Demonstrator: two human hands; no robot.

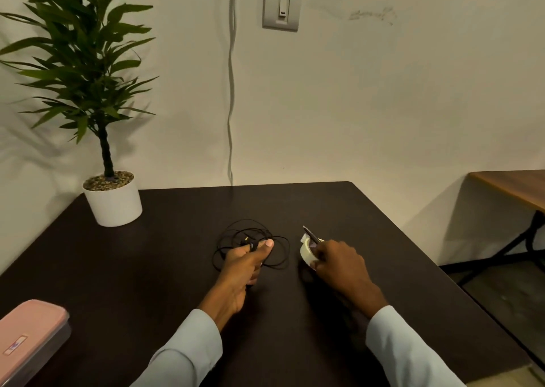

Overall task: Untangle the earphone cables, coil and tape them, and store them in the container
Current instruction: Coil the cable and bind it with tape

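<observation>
I see the left hand (246, 264) closed, thumb pinching the black cable (250, 240) loops on the tabletop (147, 268). Right hand (339, 264), just beside it, is curled on the tape roll (308, 252), gripping scissors (311, 234). Container (29, 336) sits well left.

A dark table (147, 268) fills the lower half of the view. At its ten o'clock corner stands a white pot (113, 202) topped with gravel, holding a green plant (76, 56) with long narrow leaves on a thin trunk. Behind, a pale wall (383, 106) carries a light switch (282, 5) at twelve o'clock, and a grey cord (231, 91) hangs down just left of it to the table's far edge. At three o'clock, well apart, a brown wooden desk (516, 187) stands on black legs.
</observation>
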